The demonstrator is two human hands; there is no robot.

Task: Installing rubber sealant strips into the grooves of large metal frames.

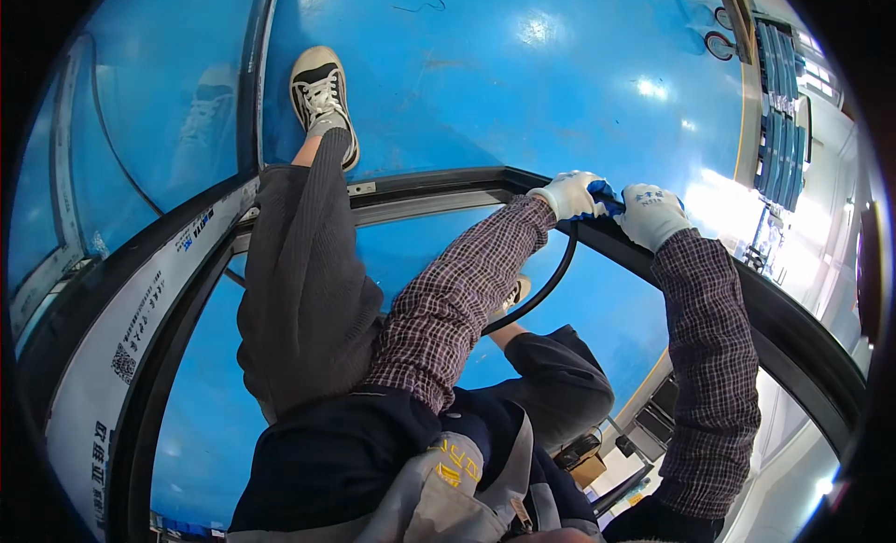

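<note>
A black rubber strip (557,274) hangs in a curve from the far side of a large dark frame (448,178), just under my hands. My left hand (571,196), in a white glove with blue fingers, is closed round the strip at the frame's edge. Close beside it, my right hand (651,215), gloved the same way, is closed with its fingertips towards the left ones. The strip runs up between the two hands, where the fingers partly hide it. Both forearms wear checked sleeves.
A white-faced, black-edged bar (140,328) of the frame runs along the left. My leg and shoe (320,95) stand among the frame bars on the blue floor (448,67). Blue stacked pieces (779,123) stand at the far right; a cardboard box (588,470) lies lower right.
</note>
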